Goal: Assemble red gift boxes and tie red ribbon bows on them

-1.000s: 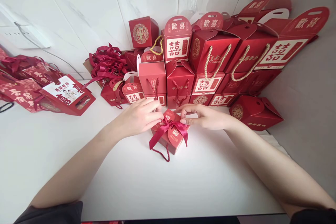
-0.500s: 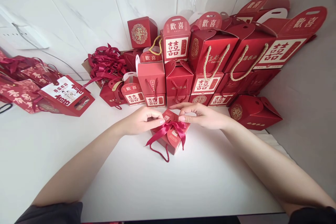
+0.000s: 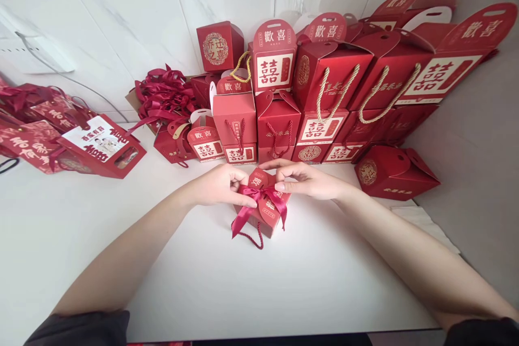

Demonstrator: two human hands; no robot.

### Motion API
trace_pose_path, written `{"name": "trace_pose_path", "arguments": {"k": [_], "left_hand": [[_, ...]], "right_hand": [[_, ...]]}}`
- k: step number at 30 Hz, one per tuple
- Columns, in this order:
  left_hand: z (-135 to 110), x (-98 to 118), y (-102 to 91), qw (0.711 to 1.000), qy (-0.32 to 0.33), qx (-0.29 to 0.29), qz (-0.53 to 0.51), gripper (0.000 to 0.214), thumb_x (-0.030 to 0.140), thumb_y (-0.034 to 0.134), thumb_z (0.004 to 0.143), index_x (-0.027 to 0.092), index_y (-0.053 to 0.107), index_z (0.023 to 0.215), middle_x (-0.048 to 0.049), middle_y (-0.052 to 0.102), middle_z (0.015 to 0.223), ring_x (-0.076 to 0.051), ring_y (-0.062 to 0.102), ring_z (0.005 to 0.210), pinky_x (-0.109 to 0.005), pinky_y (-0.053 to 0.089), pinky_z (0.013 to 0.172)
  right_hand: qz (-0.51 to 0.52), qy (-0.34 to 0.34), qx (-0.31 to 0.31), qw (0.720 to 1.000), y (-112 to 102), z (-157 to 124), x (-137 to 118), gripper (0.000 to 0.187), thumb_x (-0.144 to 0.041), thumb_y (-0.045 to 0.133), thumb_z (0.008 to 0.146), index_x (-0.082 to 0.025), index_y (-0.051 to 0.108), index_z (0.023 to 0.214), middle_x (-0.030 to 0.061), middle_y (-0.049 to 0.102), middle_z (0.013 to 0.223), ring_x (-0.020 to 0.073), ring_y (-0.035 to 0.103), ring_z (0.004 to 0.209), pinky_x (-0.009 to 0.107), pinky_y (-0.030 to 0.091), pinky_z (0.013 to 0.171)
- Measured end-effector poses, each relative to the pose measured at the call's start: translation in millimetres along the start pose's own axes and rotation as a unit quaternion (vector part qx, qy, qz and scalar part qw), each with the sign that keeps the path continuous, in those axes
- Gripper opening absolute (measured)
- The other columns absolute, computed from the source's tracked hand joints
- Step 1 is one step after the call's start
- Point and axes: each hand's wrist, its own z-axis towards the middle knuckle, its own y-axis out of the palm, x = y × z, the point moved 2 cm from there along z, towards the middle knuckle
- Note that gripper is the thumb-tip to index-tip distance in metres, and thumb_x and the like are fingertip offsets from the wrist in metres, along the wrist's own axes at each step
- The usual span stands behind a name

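A small red gift box (image 3: 271, 224) stands on the white table in front of me, with a dark red cord handle hanging at its near left side. Across its top lies a crimson satin ribbon (image 3: 242, 220) tied in a bow, its tails draped over the near edge. My left hand (image 3: 221, 185) pinches the left loop of the bow between thumb and fingers. On the other side, my right hand (image 3: 306, 179) has its thumb at the right loop, closed on the ribbon, while the index finger reaches over the box's far edge.
Stacked red gift boxes (image 3: 278, 130) line the wall behind. A pile of crimson ribbons (image 3: 166, 98) fills a carton at back left. Red gift bags (image 3: 103, 143) lie farther left. One red box (image 3: 395, 173) sits at right beside folded white sheets (image 3: 421, 224).
My left thumb has moved down a little over the bow's left side, and the left ribbon tail has swung inward. My right hand stays nearly in place at the right loop.
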Motion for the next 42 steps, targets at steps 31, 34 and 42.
{"name": "trace_pose_path", "arguments": {"k": [31,34,42], "left_hand": [[4,-20,10.9,0.976,0.020,0.034,-0.215,0.034,0.035,0.084,0.062,0.012,0.060,0.072,0.0040,0.051,0.062,-0.008,0.045,0.056,-0.020,0.035,0.053],[4,-31,19.6,0.959,0.015,0.057,-0.278,0.040,0.037,0.084,0.060,0.013,0.054,0.070,0.0034,0.051,0.062,-0.010,0.049,0.058,-0.021,0.037,0.054],[8,-59,34.1,0.938,0.035,0.076,-0.337,0.050,0.035,0.083,0.063,0.017,0.036,0.066,0.0044,0.046,0.065,-0.009,0.045,0.060,-0.021,0.035,0.058]], "right_hand": [[0.103,0.008,0.115,0.988,18,-7,23,0.036,-0.046,0.061,0.089,-0.019,0.059,0.066,0.0081,0.054,0.135,0.0256,0.048,0.128,0.041,0.033,0.108],[0.119,0.011,0.165,0.979,26,-12,25,0.036,-0.046,0.059,0.090,-0.019,0.057,0.066,0.0079,0.054,0.135,0.0248,0.045,0.131,0.040,0.031,0.110],[0.209,0.019,0.188,0.960,39,-5,38,0.043,-0.051,0.058,0.088,-0.018,0.052,0.061,0.0089,0.054,0.133,0.0277,0.052,0.122,0.039,0.043,0.099]]}}
